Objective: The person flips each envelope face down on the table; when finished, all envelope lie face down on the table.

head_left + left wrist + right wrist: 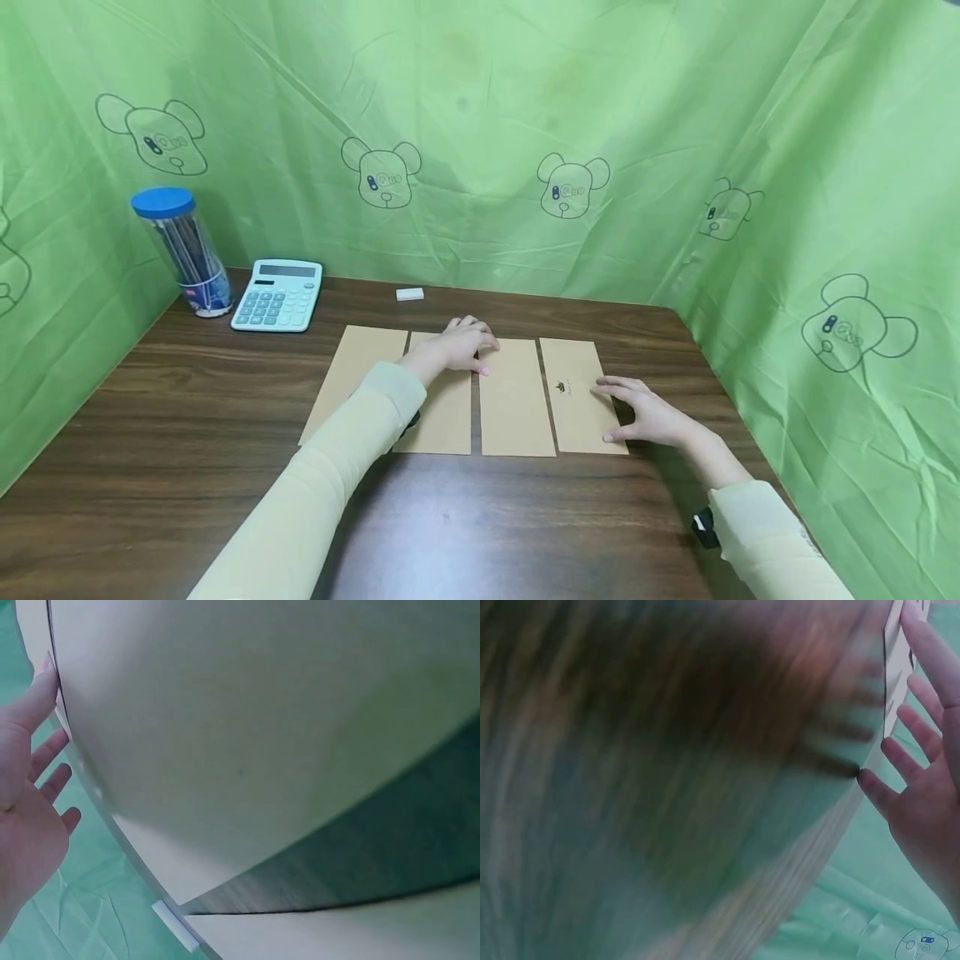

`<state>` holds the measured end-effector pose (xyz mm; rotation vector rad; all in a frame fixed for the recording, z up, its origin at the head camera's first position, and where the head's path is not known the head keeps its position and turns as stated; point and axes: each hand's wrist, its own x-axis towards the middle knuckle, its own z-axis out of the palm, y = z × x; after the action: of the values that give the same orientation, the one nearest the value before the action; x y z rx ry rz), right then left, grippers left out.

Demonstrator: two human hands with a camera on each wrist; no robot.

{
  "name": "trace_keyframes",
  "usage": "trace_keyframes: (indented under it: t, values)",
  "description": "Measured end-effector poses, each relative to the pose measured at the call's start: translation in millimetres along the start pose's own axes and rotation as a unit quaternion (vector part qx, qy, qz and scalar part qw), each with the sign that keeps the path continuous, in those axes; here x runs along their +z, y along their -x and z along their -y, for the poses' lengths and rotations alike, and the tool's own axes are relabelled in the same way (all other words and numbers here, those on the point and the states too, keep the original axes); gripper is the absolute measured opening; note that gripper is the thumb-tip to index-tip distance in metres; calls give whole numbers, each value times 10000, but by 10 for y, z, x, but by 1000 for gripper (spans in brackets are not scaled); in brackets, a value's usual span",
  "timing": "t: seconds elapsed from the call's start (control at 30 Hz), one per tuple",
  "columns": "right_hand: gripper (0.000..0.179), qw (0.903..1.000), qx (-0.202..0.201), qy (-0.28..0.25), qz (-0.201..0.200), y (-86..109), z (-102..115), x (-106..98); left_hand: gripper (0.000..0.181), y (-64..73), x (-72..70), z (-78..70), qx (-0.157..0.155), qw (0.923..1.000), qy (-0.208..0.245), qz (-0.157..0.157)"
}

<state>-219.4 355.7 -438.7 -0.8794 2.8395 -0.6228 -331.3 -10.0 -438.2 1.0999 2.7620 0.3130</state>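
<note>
Several tan, flat paper rectangles lie side by side in a row on the table. My left hand [459, 346] reaches across the row, its fingers relaxed over the top of the gap beside a plain tan rectangle [517, 408]. Its thumb meets that rectangle's left edge. At the far right lies a tan rectangle with a small dark crown print [573, 417]. My right hand [641, 410] is at its right edge, fingers spread and thumb near the lower corner. Partly under the left forearm are two more plain rectangles, the outer one [378, 343] and the inner one [450, 417].
A pale blue calculator [277, 295] and a clear tube of pens with a blue lid [183, 250] stand at the back left of the brown wooden table [450, 533]. A small white block [409, 294] lies behind the row. Green curtain [465, 100] surrounds the table's back and sides.
</note>
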Motion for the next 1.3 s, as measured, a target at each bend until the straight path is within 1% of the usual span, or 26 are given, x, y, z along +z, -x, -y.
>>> trace_keyframes:
  t: [0.23,0.33,0.43,0.5,0.57,0.63,0.73,0.8,0.9,1.1,1.23,1.3]
  values:
    - [76,9998,-62,141,114,34,-64,14,55,-2,-10,-20,-87,9999,-41,114]
    - [75,9997,-116,193,133,40,-75,6,56,-9,-43,-41,-168,9996,-21,215]
    - [76,9996,-106,204,176,45,-80,-3,54,-27,-85,-78,-245,9992,-95,304]
    - [76,9996,-72,177,209,52,-82,-9,56,-57,-108,-121,-189,9991,-201,333]
    - [77,9996,-29,153,245,59,-84,-16,60,-102,-114,-183,-69,9991,-247,330]
    - [78,9995,-39,146,272,63,-85,-19,69,-156,-100,-261,74,9993,-251,278]
    - [78,9994,-77,178,293,62,-89,-15,82,-228,-74,-396,173,9993,-212,251]
    - [78,9993,-109,213,296,55,-90,-11,86,-270,-54,-473,204,9994,-180,227]
    - [77,9992,-110,239,288,51,-102,-20,88,-346,-43,-565,279,9993,-124,212]
    - [77,9992,-133,215,306,43,-119,-18,85,-460,31,-641,340,9993,135,103]
    - [77,9991,-140,212,341,47,-115,-25,84,-510,92,-670,295,9991,224,222]
    - [76,9993,-148,171,309,52,-109,-37,85,-536,114,-681,291,9990,184,273]
